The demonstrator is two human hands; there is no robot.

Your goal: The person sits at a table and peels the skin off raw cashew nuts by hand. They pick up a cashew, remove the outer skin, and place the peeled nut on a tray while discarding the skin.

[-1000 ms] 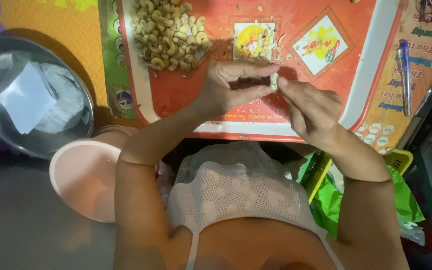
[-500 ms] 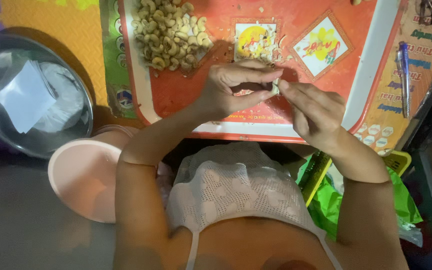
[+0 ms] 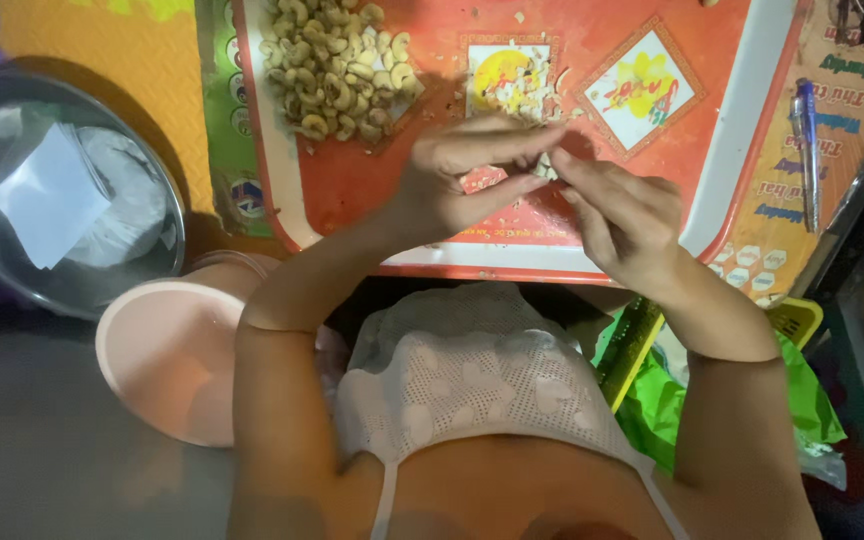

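Head camera looks down at two hands meeting over a red tray (image 3: 352, 190): the left hand (image 3: 457, 180) and the right hand (image 3: 624, 222) pinch one small pale nut (image 3: 546, 166) between their fingertips. Just past the pinch lie bits of shell (image 3: 524, 88), and up to the left sits a pile of nuts (image 3: 337, 68).

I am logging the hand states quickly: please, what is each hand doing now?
Left hand: fingers pinched together on a small pale piece, likely a cashew.
Right hand: fingertips meet the same piece; grip cannot be told.
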